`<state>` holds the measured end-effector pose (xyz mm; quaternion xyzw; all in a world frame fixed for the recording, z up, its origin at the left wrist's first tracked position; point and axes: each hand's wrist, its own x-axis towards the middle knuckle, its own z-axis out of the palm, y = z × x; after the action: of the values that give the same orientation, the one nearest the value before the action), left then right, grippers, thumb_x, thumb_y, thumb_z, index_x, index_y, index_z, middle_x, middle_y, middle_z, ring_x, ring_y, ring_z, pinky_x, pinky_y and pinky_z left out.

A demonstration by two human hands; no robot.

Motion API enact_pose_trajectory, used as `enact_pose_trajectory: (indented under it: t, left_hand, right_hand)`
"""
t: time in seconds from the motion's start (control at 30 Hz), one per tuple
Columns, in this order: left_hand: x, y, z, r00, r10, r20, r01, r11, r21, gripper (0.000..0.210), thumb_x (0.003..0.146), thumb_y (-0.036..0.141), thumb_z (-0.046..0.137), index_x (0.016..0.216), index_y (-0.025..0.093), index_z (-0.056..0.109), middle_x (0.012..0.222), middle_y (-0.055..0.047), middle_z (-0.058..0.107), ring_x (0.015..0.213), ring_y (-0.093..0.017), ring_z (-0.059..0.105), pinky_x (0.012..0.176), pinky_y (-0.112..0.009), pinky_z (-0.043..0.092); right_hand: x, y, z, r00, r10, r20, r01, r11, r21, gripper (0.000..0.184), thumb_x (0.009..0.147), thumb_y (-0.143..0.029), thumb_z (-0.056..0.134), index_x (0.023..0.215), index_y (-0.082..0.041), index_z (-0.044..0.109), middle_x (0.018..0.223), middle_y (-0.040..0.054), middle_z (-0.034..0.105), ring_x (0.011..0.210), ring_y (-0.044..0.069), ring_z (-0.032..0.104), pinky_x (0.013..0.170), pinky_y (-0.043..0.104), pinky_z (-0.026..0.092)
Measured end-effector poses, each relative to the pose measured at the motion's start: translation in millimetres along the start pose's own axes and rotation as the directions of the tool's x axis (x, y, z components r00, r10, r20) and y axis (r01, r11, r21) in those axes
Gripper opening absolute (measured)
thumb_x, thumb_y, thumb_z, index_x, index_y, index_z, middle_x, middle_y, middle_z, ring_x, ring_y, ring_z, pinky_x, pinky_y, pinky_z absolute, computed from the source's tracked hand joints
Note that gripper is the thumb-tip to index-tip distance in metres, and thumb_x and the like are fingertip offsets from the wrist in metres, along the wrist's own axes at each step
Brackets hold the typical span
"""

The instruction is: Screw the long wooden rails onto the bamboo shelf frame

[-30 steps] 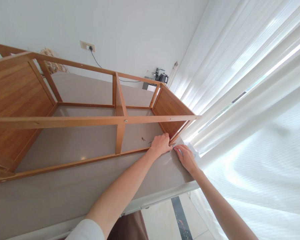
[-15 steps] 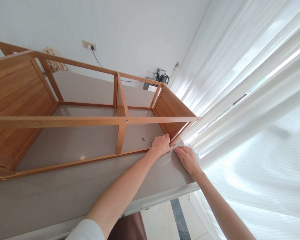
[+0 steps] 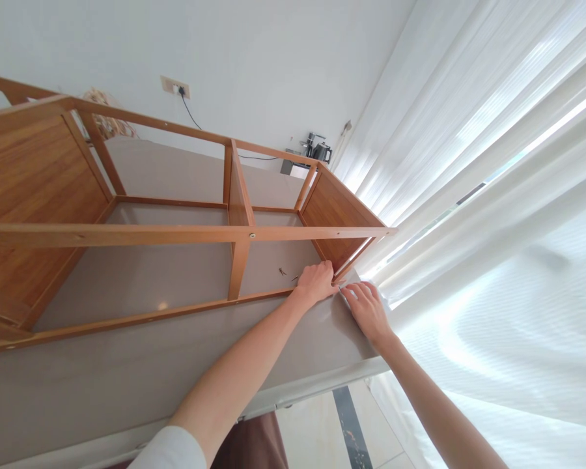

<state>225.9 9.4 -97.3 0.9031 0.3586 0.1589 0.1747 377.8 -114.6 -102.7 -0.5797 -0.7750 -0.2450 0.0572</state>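
A long wooden furniture frame [image 3: 176, 235] with panelled ends and a middle divider lies across the grey tabletop. My left hand [image 3: 316, 283] is closed around its lower rail at the near right corner, fingers inside the frame. Just right of that corner, my right hand [image 3: 368, 311] pinches a small, thin metal piece against the rail's end; its kind is too small to make out. A few small screw-like pieces [image 3: 282, 271] lie on the tabletop inside the right bay, beside my left hand.
White sheer curtains [image 3: 493, 273] hang close to my right arm. Behind the frame, a dark kettle [image 3: 322, 152] stands near the wall, and a black cord runs from a wall socket [image 3: 175, 86]. The grey tabletop [image 3: 102, 397] ends at a pale front edge above a tiled floor.
Both hands stay at the same corner. The right hand's fingers have shifted slightly around the small piece, and the view has moved a little.
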Motion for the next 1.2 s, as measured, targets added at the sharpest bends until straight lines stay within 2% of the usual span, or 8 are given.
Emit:
enact_pose_trajectory:
  t: [0.27,0.47,0.67,1.2]
  left_hand:
    - [-2,1,-3.8,1.0,-0.011,0.029,0.011,1.0,0.005,0.038,0.086,0.043,0.06,0.112,0.017,0.052,0.113,-0.013,0.069,0.102,-0.031,0.069,0.082,-0.039,0.054]
    - [-2,2,-3.4,0.999,-0.019,0.028,0.018,1.0,0.01,0.039,0.086,0.043,0.059,0.113,0.016,0.052,0.114,-0.015,0.068,0.104,-0.031,0.068,0.084,-0.039,0.053]
    - [-2,1,-0.5,1.0,-0.013,0.009,0.012,1.0,0.02,0.037,0.085,0.042,0.059,0.111,0.016,0.053,0.111,-0.014,0.069,0.099,-0.031,0.069,0.08,-0.039,0.054]
    - [-3,2,-1.8,1.0,-0.017,0.013,0.017,1.0,0.012,0.037,0.085,0.042,0.059,0.112,0.017,0.053,0.112,-0.014,0.069,0.1,-0.031,0.069,0.082,-0.039,0.054]
  right_hand:
    - [1,5,3,1.0,0.012,0.015,-0.013,0.997,0.075,0.027,0.096,-0.01,0.044,0.105,-0.021,0.067,0.102,0.009,0.068,0.1,0.024,0.059,0.102,0.043,0.037]
    - [-2,9,14,0.978,0.21,-0.008,-0.195,0.922,0.335,0.022,0.099,-0.023,0.048,0.1,-0.024,0.07,0.097,0.0041,0.072,0.092,0.021,0.064,0.092,0.038,0.044]
    - [-4,7,22,0.957,0.288,-0.014,-0.26,0.883,0.391,0.025,0.101,-0.03,0.045,0.1,-0.024,0.069,0.1,0.0048,0.072,0.094,0.021,0.066,0.086,0.035,0.048]
    - [-10,11,13,0.971,0.237,0.0,-0.219,0.897,0.385,0.025,0.101,-0.029,0.044,0.102,-0.025,0.069,0.102,0.0045,0.072,0.096,0.022,0.063,0.092,0.039,0.044]
